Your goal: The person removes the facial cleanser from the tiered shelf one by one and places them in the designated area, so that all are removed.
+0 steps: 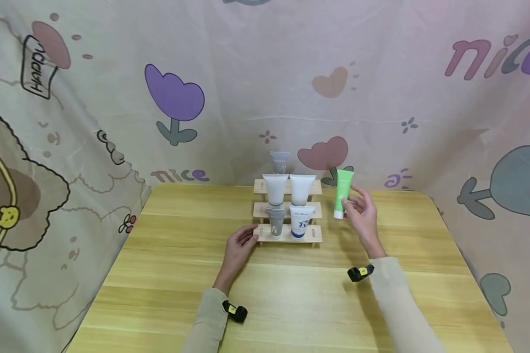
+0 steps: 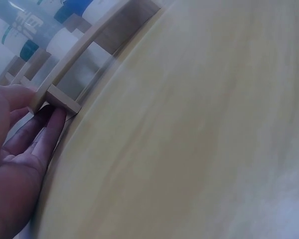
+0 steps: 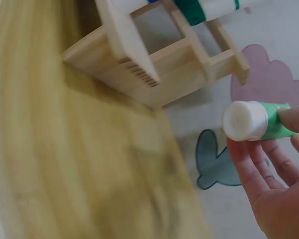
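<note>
green tube [image 1: 344, 192] was up in the air past the right end of the rack [image 1: 315, 234], just beside it but not touching, cap [image 1: 338, 214] down, flat end [image 1: 345, 173] up, leaning slightly. hands: right hand [image 1: 363, 215] had it in a light pinch, thumb on the near face of the lower half, fingers on the other side, one fingertip right by the cap; left hand [image 1: 238, 247] was closed on the left end of the lowest tier, thumb side above, other fingers below, no tube in it. handling, my read: light, soft wall, walls would dent if squeezed mid-body, hard to break. smooth skin, so probably a bit slippery with dry fingers. stiffest bits looked to be the cap and the shoulder just above it, so the low pinch was a sensible place to hold; the flat end would likely flex. narrow cap under a wider top also suggested it'd tip easily if stood cap down. rack was bare wood, looked stiff but light, likely to skid on the smooth worktop [image 1: 168, 255] if bumped; best held by a tier end, clear of the five other tubes [image 1: 300, 218] standing cap down on it.
</note>
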Motion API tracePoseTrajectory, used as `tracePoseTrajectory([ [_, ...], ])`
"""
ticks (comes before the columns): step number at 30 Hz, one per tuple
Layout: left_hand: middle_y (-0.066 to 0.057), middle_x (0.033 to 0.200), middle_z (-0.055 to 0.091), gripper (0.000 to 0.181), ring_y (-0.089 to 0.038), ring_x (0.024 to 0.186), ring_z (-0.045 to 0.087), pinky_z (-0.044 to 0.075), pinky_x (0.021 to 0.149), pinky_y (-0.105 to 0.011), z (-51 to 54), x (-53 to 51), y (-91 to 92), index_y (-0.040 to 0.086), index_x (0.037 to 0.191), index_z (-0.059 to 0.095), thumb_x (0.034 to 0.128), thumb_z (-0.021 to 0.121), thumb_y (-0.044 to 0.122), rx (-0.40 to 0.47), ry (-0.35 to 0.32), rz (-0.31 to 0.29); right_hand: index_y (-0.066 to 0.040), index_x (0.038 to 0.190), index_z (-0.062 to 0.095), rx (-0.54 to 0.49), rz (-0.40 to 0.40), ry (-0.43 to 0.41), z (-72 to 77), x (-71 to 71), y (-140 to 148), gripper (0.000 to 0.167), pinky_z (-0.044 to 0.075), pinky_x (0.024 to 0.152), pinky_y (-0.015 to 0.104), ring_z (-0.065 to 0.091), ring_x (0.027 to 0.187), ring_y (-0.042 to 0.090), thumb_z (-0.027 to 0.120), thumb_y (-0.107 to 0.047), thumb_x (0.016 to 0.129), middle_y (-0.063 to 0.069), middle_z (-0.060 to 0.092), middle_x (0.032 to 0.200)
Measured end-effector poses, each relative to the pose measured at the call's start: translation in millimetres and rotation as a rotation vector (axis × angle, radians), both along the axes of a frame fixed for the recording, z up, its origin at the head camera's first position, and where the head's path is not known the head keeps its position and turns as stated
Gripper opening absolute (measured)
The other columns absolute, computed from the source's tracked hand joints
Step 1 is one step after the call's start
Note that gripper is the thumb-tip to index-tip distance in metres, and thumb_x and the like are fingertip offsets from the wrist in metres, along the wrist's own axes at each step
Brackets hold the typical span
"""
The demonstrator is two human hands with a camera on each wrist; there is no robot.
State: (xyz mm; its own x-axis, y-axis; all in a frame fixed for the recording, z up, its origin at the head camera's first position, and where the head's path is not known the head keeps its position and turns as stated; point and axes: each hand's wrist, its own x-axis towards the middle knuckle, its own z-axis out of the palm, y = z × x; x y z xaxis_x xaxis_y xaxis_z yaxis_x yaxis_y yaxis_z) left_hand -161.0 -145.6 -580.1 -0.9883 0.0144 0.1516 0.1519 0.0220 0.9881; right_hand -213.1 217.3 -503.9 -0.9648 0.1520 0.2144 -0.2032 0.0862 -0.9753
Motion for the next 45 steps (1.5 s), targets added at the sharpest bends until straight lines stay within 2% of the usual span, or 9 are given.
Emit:
tracePoseTrajectory([
  [6,-0.022,0.132,0.065,0.031,-0.038,0.123,0.061,0.052,0.104,-0.034,-1.9,1.6,2.0,-0.004,0.127,0.067,0.0977,0.07,0.004,0.007,-0.002,0.003,-0.004,0.152,0.044,-0.003,-0.01,-0.058,-20.4,-2.0,5.7,0.056,0.063,0.069,0.03,0.068,0.089,0.011,0.065,-0.005,0.101,0.034,0.059,0.13],
  [11,-0.017,0.131,0.067,0.03,-0.032,0.122,0.062,0.052,0.101,-0.027,-2.1,3.8,1.6,0.0,0.127,0.069,0.0975,0.071,0.006,-0.013,-0.034,0.038,-0.003,0.152,0.044,0.043,-0.012,-0.114,-33.4,-6.1,6.3,0.055,0.063,0.071,0.029,0.067,0.093,0.01,0.064,-0.007,0.101,0.032,0.059,0.133],
  [15,-0.018,0.131,0.067,0.031,-0.032,0.122,0.062,0.052,0.1,-0.024,0.7,-1.7,1.0,0.0,0.128,0.068,0.0977,0.071,0.008,-0.017,-0.016,0.031,-0.005,0.152,0.046,0.07,-0.027,-0.123,-39.5,-13.1,4.6,0.054,0.061,0.07,0.024,0.065,0.093,0.008,0.065,-0.009,0.102,0.031,0.06,0.132],
  [20,-0.02,0.131,0.066,0.031,-0.034,0.123,0.061,0.052,0.099,-0.022,4.6,-10.8,-0.9,-0.003,0.128,0.068,0.0974,0.071,0.004,0.005,-0.005,0.025,-0.004,0.149,0.049,0.072,-0.048,-0.114,-44.5,-23.9,-2.0,0.052,0.056,0.079,0.017,0.064,0.095,0.005,0.066,-0.006,0.1,0.032,0.061,0.131],
  [23,-0.02,0.132,0.066,0.031,-0.034,0.123,0.061,0.052,0.098,-0.021,7.4,-12.9,-3.5,-0.003,0.127,0.068,0.0974,0.07,0.004,0.009,-0.011,0.029,-0.005,0.148,0.051,0.083,-0.075,-0.125,-47.9,-29.8,-6.4,0.05,0.054,0.084,0.014,0.064,0.101,0.01,0.066,-0.005,0.1,0.03,0.062,0.131],
  [26,-0.021,0.133,0.065,0.032,-0.036,0.124,0.06,0.052,0.098,-0.02,8.6,-12.0,-6.9,-0.004,0.129,0.066,0.0981,0.069,0.004,-0.005,-0.01,0.035,-0.007,0.147,0.052,0.113,-0.08,-0.146,-49.4,-33.3,-11.9,0.049,0.054,0.087,0.018,0.065,0.108,0.023,0.065,-0.007,0.101,0.027,0.063,0.131],
  [30,-0.022,0.133,0.065,0.032,-0.037,0.124,0.06,0.052,0.097,-0.019,5.6,-6.2,-11.0,-0.005,0.129,0.066,0.0979,0.069,0.002,-0.025,-0.02,0.059,-0.009,0.147,0.053,0.183,-0.035,-0.182,-52.2,-34.2,-19.7,0.047,0.056,0.095,0.032,0.063,0.117,0.036,0.066,-0.012,0.102,0.026,0.065,0.129],
  [36,-0.021,0.133,0.065,0.032,-0.034,0.122,0.062,0.052,0.097,-0.02,3.4,2.0,-7.9,-0.004,0.128,0.067,0.0979,0.07,0.005,-0.04,-0.032,0.044,-0.008,0.144,0.056,0.25,-0.036,-0.206,-56.9,-28.0,-19.6,0.045,0.053,0.102,0.048,0.062,0.119,0.039,0.067,-0.012,0.101,0.027,0.064,0.129],
  [45,-0.019,0.132,0.066,0.031,-0.032,0.122,0.062,0.052,0.097,-0.02,1.4,-1.8,-1.4,-0.001,0.128,0.068,0.0981,0.07,0.006,-0.029,-0.044,0.03,-0.011,0.143,0.058,0.363,-0.077,-0.217,-55.2,-24.4,-10.9,0.043,0.059,0.092,0.049,0.065,0.114,0.039,0.066,-0.016,0.101,0.026,0.066,0.125],
])
